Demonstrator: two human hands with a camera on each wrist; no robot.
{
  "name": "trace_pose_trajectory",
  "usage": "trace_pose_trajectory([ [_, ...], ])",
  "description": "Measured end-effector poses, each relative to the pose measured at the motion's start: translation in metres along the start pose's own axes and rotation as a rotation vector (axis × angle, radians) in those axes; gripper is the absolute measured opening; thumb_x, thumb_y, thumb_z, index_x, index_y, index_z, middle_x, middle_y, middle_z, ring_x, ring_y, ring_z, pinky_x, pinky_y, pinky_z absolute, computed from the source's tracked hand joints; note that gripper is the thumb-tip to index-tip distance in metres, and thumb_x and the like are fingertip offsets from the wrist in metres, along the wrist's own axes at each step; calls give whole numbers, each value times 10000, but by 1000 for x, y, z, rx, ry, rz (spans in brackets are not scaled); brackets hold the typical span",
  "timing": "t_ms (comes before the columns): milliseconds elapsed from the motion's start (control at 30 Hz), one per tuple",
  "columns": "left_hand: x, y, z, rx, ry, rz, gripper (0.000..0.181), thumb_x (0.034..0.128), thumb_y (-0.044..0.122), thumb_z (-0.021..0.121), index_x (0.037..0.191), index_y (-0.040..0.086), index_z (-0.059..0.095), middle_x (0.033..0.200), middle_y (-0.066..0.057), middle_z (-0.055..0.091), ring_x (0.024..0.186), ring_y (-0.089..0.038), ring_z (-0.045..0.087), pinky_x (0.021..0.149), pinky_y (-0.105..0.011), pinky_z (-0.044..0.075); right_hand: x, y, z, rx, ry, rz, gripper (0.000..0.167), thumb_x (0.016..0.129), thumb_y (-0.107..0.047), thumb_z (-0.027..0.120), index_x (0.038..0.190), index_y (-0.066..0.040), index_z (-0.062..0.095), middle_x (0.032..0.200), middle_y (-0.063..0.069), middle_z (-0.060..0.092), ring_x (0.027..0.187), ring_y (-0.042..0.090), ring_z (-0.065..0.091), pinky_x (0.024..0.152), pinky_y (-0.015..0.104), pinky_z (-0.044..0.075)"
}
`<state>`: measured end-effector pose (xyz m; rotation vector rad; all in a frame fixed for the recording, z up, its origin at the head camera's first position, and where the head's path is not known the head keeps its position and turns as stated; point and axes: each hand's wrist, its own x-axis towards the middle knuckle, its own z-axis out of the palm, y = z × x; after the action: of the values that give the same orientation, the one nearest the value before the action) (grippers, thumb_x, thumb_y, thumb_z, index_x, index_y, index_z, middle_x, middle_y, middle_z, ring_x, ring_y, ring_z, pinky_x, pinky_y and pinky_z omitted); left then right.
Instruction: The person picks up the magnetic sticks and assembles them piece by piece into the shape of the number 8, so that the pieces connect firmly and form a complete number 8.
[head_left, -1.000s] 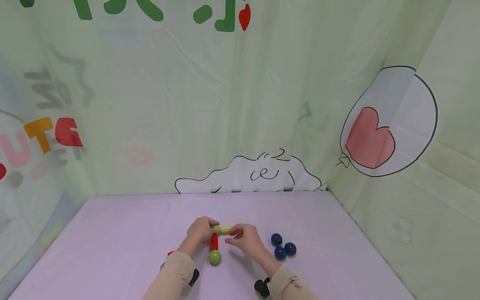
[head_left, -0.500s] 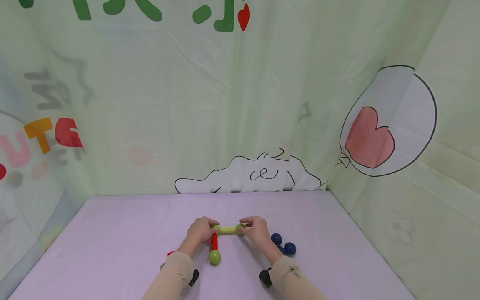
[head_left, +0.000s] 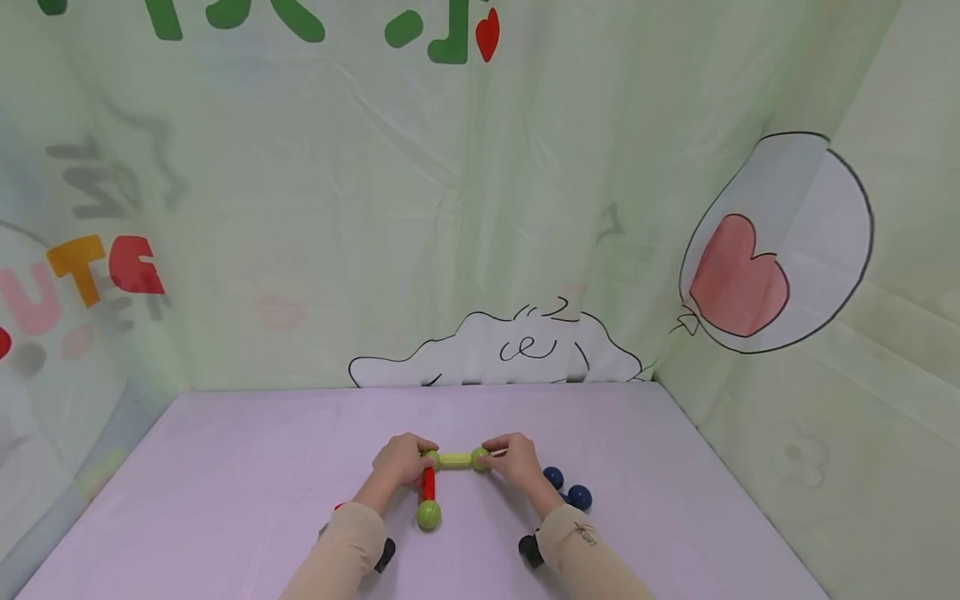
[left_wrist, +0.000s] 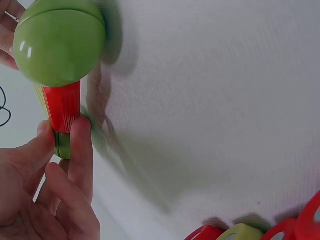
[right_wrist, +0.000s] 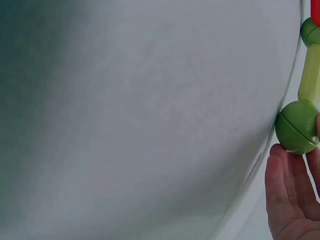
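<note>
Three green balls, a red rod [head_left: 429, 483] and a yellow rod [head_left: 455, 460] form an L on the table. My left hand [head_left: 402, 460] pinches the corner ball [left_wrist: 63, 146], partly hidden by its fingers. From there the red rod [left_wrist: 62, 106] runs toward the near green ball [head_left: 429, 515], which nothing grips. At the yellow rod's right end, my right hand [head_left: 516, 460] holds the other green ball [head_left: 480, 458] between thumb and fingers. The right wrist view shows this ball [right_wrist: 297, 127] touching the yellow rod [right_wrist: 310, 75].
Several blue balls [head_left: 580, 497] lie right of my right hand, one partly hidden by the wrist. Red pieces [left_wrist: 207, 233] and a yellow-green piece [left_wrist: 242, 232] sit at the lower edge of the left wrist view. A curtain stands behind the purple-white table [head_left: 675, 517].
My right hand has moved right and slightly up from the yellow rod, and its fingers have closed on the green ball at the right end. My left hand has stayed at the corner.
</note>
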<state>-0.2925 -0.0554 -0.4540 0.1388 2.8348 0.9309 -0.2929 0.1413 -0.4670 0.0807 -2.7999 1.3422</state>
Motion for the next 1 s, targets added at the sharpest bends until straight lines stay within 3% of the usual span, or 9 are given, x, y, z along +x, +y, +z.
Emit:
trace_pose_trajectory([
  [400, -4, 2, -2, 44, 11, 6, 248, 833, 191, 662, 1079, 191, 689, 899, -8, 629, 517, -114, 495, 469, -232, 342, 3, -3, -3, 27, -66, 69, 237, 733, -54, 746, 949, 19, 681, 926, 104, 660, 741, 152, 602, 626, 267, 506],
  [633, -4, 2, 0, 146, 46, 43, 252, 825, 222, 664, 1075, 220, 693, 1031, -43, 652, 667, -143, 480, 503, -254, 344, 8, 0, -5, 25, -87, 58, 241, 732, -53, 749, 949, 25, 678, 919, 96, 657, 738, 145, 602, 623, 262, 509],
  [900, -7, -1, -1, 146, 63, 60, 273, 819, 236, 669, 1091, 213, 689, 1067, -80, 647, 681, -150, 483, 479, -249, 321, 8, -3, -7, 16, -98, 21, 217, 730, -39, 744, 925, 32, 682, 887, 100, 663, 726, 146, 611, 606, 264, 504],
  [1000, -7, -3, -2, 144, 84, 70, 289, 835, 251, 641, 1120, 214, 674, 1096, -104, 637, 757, -195, 550, 487, -269, 342, 8, -4, -7, 8, -95, 31, 215, 730, -47, 748, 924, 21, 686, 884, 88, 664, 732, 138, 604, 611, 257, 498],
])
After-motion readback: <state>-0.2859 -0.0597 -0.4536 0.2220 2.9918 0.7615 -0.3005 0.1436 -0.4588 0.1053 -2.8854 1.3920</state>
